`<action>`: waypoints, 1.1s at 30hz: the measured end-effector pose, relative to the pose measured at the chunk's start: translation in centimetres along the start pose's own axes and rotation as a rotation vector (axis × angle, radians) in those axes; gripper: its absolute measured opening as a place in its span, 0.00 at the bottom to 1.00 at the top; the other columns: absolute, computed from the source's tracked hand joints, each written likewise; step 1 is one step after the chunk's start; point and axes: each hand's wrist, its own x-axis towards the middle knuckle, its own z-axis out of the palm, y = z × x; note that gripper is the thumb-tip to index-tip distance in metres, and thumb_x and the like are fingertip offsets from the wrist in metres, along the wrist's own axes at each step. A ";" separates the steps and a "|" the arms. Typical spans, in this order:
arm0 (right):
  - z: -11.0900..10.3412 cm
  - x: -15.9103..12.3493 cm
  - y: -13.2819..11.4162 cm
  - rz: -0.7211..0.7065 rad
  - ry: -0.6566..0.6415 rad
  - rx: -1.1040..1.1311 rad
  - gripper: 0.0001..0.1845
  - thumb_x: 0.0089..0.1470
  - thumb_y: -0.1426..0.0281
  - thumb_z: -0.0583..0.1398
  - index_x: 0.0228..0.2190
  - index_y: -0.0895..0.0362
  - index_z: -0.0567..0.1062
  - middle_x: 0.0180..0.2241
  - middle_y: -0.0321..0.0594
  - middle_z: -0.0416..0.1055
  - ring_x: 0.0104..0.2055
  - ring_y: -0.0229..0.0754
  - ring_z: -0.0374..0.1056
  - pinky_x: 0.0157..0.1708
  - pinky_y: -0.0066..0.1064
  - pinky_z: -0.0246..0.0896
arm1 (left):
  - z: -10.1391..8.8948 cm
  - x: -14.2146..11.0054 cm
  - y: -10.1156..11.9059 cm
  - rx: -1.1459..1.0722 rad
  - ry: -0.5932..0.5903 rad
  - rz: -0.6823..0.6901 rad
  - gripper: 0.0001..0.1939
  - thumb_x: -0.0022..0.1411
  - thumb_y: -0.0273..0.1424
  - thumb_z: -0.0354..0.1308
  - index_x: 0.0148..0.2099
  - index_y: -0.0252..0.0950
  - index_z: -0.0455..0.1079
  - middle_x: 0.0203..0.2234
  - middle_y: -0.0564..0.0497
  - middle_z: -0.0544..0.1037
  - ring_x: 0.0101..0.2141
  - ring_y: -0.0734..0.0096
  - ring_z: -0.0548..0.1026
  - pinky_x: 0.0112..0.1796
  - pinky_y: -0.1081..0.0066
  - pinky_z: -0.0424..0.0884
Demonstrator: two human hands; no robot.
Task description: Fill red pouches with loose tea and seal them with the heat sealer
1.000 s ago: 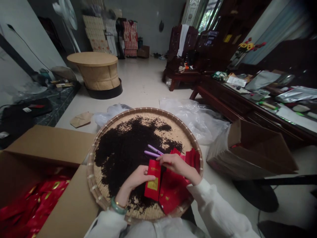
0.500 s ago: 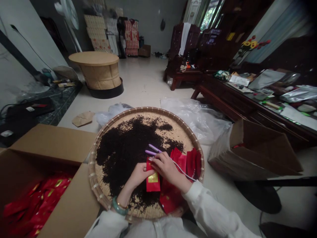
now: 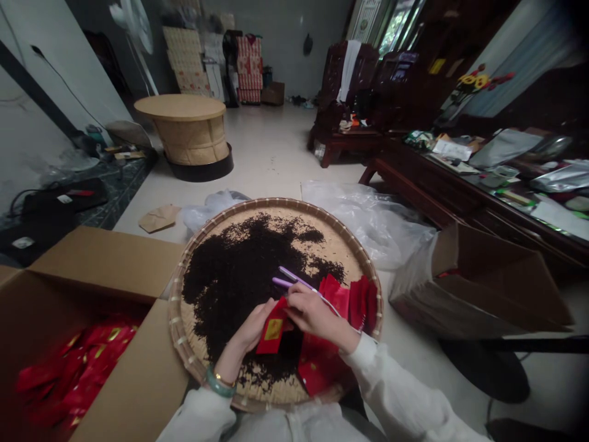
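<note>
Head camera: above the bamboo tray (image 3: pixel 335 244), left hand (image 3: pixel 251 327) and right hand (image 3: pixel 315 313) clamp a red packet (image 3: pixel 273 329), newly tilted, seemingly to work its top edge.

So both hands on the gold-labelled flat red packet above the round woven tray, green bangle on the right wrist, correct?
Wrong wrist: head view shows the green bangle on the left. Left hand and right hand are on the packet above the tray.

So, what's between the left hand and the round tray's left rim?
In the head view, dark loose shreds lie beside the left hand, then a narrow strip of bare weave, up to the round tray's left rim.
</note>
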 end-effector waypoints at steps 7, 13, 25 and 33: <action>0.1 -0.2 -0.1 0.062 -0.017 0.004 0.10 0.52 0.78 0.58 0.23 0.57 0.65 0.28 0.40 0.63 0.31 0.40 0.63 0.29 0.29 0.60 | -0.1 -0.3 1.2 0.213 -0.003 0.110 0.20 0.52 0.45 0.64 0.35 0.31 0.75 0.33 0.46 0.80 0.37 0.62 0.74 0.42 0.67 0.67; 0.4 -0.1 -0.4 0.080 -0.022 0.049 0.09 0.53 0.78 0.57 0.24 0.57 0.66 0.28 0.40 0.64 0.31 0.40 0.62 0.30 0.28 0.59 | -0.5 -0.7 0.9 0.259 0.084 0.129 0.16 0.52 0.44 0.63 0.32 0.37 0.65 0.19 0.60 0.67 0.22 0.75 0.66 0.26 0.76 0.60; 3.3 -0.9 0.4 0.434 -0.128 0.233 0.14 0.52 0.68 0.62 0.20 0.59 0.68 0.18 0.30 0.63 0.21 0.34 0.55 0.27 0.26 0.53 | -0.5 -1.2 -0.3 0.787 0.297 0.374 0.09 0.61 0.37 0.52 0.31 0.40 0.60 0.20 0.57 0.66 0.22 0.70 0.65 0.28 0.72 0.56; 2.4 -1.2 -0.3 0.313 -0.152 0.361 0.15 0.61 0.65 0.55 0.25 0.59 0.72 0.26 0.36 0.72 0.30 0.38 0.62 0.43 0.34 0.55 | -1.3 -1.3 -0.9 0.591 0.034 0.089 0.19 0.64 0.48 0.44 0.41 0.38 0.62 0.24 0.55 0.74 0.22 0.72 0.70 0.25 0.73 0.63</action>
